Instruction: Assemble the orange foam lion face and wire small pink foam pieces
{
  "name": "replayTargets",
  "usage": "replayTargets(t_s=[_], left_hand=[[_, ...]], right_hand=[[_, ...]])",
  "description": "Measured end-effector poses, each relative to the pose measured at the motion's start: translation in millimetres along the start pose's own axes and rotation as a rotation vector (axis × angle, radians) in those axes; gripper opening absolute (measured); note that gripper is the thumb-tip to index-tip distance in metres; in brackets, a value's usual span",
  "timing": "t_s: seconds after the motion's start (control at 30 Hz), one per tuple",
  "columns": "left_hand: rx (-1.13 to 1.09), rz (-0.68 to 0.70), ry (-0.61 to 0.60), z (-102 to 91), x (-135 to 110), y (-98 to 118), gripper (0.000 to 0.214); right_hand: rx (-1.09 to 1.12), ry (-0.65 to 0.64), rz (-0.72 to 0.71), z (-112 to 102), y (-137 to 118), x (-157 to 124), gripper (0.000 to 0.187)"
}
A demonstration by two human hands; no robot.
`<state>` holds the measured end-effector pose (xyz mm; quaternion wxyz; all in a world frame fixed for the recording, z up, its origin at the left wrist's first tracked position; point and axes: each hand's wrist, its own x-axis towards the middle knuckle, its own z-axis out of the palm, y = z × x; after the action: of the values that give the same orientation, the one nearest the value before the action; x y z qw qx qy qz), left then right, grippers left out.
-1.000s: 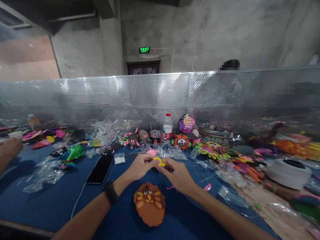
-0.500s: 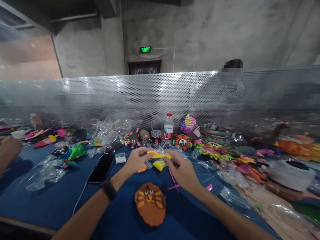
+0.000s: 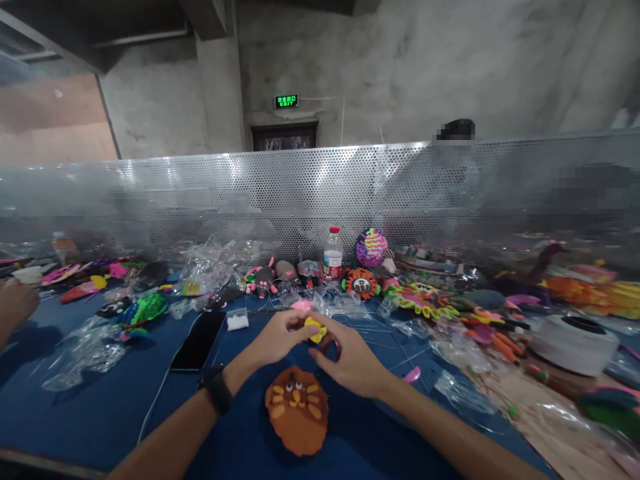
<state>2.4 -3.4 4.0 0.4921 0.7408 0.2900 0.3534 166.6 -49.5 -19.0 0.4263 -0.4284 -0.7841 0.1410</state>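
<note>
My left hand [image 3: 277, 337] and my right hand [image 3: 345, 357] meet above the blue table [image 3: 100, 413], both pinching a small lump of yellow clay [image 3: 315, 329] between their fingertips. A black band sits on my left wrist [image 3: 216, 389]. Just below the hands lies a flat brown clay lion face [image 3: 297, 410] with orange and yellow details. A pink clay bit [image 3: 413, 375] lies to the right of my right hand.
A black phone [image 3: 199, 341] lies left of my hands. Clear plastic bags [image 3: 85, 350], colourful clay figures [image 3: 420, 300], a water bottle [image 3: 333, 255] and a white roll [image 3: 573, 340] crowd the table. Another person's hand [image 3: 15, 303] rests at the far left. A perforated metal screen [image 3: 300, 193] stands behind.
Half a second ago my hands were apart, stretching the yellow clay into a strip. They have come back together and lowered, with the clay bunched into a lump.
</note>
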Motion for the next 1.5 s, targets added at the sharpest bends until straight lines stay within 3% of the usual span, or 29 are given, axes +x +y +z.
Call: replayTargets(t_s=[0.23, 0.47, 0.73, 0.87, 0.97, 1.1, 1.33, 1.5], left_hand=[[0.190, -0.007, 0.026, -0.2, -2, -2, 0.030], [0.293, 0.040, 0.098, -7.2, 1, -2, 0.037], [0.054, -0.034, 0.261, -15.6, 8, -10, 0.043], [-0.038, -0.082, 0.151, -13.0, 7, -3, 0.045], [-0.031, -0.020, 0.078, -9.9, 4, 1, 0.039], [0.043, 0.077, 0.102, -6.3, 2, 2, 0.033], [-0.035, -0.006, 0.108, -0.6, 2, -3, 0.044], [0.206, 0.007, 0.006, -0.1, -1, -6, 0.033]], right_hand=[[-0.121, -0.036, 0.070, -5, 6, 4, 0.028], [-0.332, -0.005, 0.053, -7, 6, 7, 0.028], [-0.273, 0.099, 0.115, -10, 12, 7, 0.031], [-0.154, 0.194, 0.141, -11, 13, 7, 0.031], [-0.043, 0.123, 0.094, -10, 7, 6, 0.031], [0.020, -0.003, 0.028, -5, -2, 2, 0.045], [-0.011, -0.026, 0.091, 1, 3, 1, 0.048], [-0.148, -0.019, 0.111, -1, 7, 3, 0.029]])
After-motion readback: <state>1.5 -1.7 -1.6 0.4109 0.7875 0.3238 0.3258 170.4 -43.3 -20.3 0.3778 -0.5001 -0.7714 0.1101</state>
